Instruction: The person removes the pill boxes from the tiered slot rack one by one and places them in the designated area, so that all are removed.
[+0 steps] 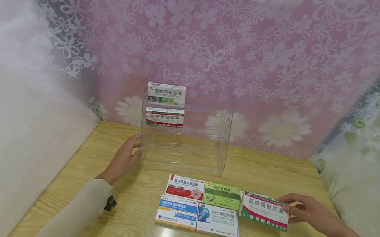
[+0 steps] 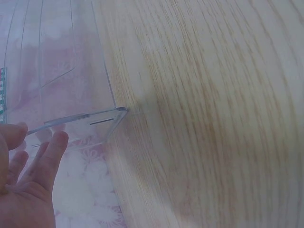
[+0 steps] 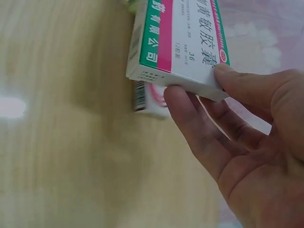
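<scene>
My right hand (image 1: 309, 216) holds a white medicine box (image 1: 264, 210) with green and red bands by its right end. In the right wrist view, the thumb lies on the printed face of this box (image 3: 187, 42) and fingers are under its edge. My left hand (image 1: 124, 158) is at the left side of a clear tiered display rack (image 1: 224, 154). In the left wrist view, thumb and fingers (image 2: 54, 154) pinch the rack's side panel (image 2: 85, 117) from either side. A green-and-white box (image 1: 166, 95) stands in the top tier, a red-and-green one (image 1: 164, 118) in the tier below.
In front of the rack lie a red-and-white box (image 1: 185, 188), a yellow-green box (image 1: 222, 195), a blue-and-white box (image 1: 177, 211) and a white box with a blue head picture (image 1: 218, 221). Another box (image 3: 154, 100) lies partly hidden below the held one. A floral curtain (image 1: 211, 58) hangs behind.
</scene>
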`<state>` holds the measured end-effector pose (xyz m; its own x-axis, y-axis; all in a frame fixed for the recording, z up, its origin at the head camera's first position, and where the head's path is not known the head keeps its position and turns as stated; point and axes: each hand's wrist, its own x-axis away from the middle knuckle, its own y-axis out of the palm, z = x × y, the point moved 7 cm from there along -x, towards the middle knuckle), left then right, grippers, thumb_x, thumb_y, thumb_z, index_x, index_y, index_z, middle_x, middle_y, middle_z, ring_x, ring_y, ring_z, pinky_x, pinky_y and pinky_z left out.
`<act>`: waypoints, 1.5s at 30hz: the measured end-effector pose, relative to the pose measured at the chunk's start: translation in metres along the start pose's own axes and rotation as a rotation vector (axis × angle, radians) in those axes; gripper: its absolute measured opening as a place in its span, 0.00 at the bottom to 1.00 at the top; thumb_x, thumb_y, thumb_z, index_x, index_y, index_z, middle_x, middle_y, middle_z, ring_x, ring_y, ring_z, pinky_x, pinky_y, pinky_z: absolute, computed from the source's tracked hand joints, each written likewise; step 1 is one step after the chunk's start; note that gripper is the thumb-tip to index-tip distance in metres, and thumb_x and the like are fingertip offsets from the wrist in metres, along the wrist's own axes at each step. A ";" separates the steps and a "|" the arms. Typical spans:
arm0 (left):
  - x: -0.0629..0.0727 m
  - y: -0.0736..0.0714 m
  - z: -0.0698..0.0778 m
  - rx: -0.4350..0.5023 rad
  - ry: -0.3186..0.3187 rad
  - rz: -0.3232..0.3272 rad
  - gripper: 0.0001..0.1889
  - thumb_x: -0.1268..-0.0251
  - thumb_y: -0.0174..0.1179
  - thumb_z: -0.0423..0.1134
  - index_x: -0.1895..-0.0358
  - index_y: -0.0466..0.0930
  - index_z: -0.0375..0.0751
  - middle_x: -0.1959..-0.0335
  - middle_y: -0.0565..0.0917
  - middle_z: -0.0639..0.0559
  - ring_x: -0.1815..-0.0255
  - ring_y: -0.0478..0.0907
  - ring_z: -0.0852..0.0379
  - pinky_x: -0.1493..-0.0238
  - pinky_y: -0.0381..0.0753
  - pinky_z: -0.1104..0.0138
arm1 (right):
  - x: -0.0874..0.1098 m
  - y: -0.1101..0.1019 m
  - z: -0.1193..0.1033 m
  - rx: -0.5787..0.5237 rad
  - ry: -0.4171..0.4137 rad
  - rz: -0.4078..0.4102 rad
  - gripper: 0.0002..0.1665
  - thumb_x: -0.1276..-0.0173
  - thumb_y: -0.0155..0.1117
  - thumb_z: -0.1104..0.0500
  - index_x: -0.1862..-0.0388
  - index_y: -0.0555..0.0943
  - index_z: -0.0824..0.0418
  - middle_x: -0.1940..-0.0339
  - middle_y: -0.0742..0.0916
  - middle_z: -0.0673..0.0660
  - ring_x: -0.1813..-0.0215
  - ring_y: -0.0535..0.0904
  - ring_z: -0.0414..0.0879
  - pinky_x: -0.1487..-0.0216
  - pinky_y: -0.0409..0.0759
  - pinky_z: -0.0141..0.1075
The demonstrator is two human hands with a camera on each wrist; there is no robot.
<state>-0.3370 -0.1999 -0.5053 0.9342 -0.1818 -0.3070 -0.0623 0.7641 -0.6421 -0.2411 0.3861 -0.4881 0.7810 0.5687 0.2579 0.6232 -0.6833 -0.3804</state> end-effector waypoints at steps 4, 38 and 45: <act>0.000 0.000 0.000 0.000 -0.001 0.004 0.38 0.16 0.59 0.30 0.11 0.56 0.58 0.14 0.63 0.40 0.28 0.80 0.34 0.41 0.89 0.38 | 0.007 0.012 0.027 -0.102 0.047 -0.082 0.25 0.08 0.48 0.62 0.25 0.71 0.80 0.35 0.83 0.60 0.43 0.92 0.51 0.47 0.93 0.51; 0.001 -0.001 0.006 0.008 -0.008 -0.013 0.38 0.16 0.59 0.29 0.11 0.56 0.53 0.14 0.63 0.39 0.26 0.79 0.33 0.40 0.88 0.38 | -0.006 0.000 0.010 0.308 0.062 0.238 0.25 0.11 0.57 0.56 0.27 0.77 0.71 0.43 0.87 0.67 0.55 0.91 0.45 0.58 0.92 0.39; 0.002 -0.002 0.006 0.009 -0.025 -0.009 0.38 0.16 0.59 0.29 0.11 0.56 0.52 0.14 0.63 0.39 0.26 0.78 0.32 0.39 0.88 0.38 | -0.046 -0.002 -0.065 0.566 -0.094 0.416 0.18 0.13 0.62 0.52 0.33 0.85 0.57 0.40 0.91 0.60 0.46 0.91 0.51 0.53 0.88 0.34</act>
<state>-0.3334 -0.1979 -0.5008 0.9431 -0.1734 -0.2837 -0.0507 0.7682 -0.6382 -0.2754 0.3316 -0.4415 0.9272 0.3666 -0.0769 0.1377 -0.5243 -0.8403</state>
